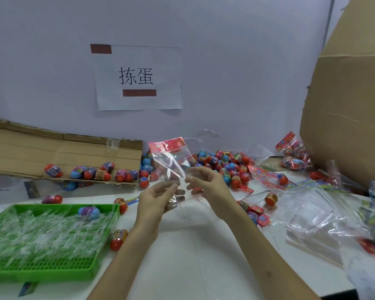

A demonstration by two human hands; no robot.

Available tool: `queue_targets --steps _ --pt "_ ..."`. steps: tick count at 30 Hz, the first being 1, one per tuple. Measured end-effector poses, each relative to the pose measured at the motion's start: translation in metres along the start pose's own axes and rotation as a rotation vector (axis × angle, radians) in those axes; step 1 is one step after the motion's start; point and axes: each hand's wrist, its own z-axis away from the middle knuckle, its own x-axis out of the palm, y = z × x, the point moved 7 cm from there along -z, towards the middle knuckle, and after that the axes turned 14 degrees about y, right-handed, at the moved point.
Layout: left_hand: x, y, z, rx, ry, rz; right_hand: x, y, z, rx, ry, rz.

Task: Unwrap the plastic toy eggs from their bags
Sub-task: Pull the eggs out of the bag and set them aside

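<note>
— Holding what, where?
— Clamped on clear bag [173, 162] with left hand [157, 201] and right hand [207, 185], right of green tray [41, 271].
— Anything inside?
— Cannot tell through glare; toy eggs [225, 165] heaped beyond tray.

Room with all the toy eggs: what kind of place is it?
Probably a sorting or packing workroom: toy eggs heaped on the table, a big cardboard box, and empty clear bags piled up.
</note>
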Motion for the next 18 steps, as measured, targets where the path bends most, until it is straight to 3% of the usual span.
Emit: queue_targets --steps 8,12,16,18 --pt "-0.002 -0.010 -0.007 -0.061 0.010 -0.071 -0.035 0.005 -0.012 0.069 0.362 -0.007" --pt "-0.003 -0.025 -0.011 -0.118 -0.013 -0.265 -0.056 0.001 -0.012 0.063 0.522 -0.007" --pt "-0.007 -0.015 -0.013 0.148 0.010 -0.703 -0.060 0.004 -0.014 0.104 0.536 -0.112" --pt "-0.010 -0.006 -0.012 0.220 0.041 -0.810 -0.055 0.006 -0.017 0.183 0.419 -0.348"
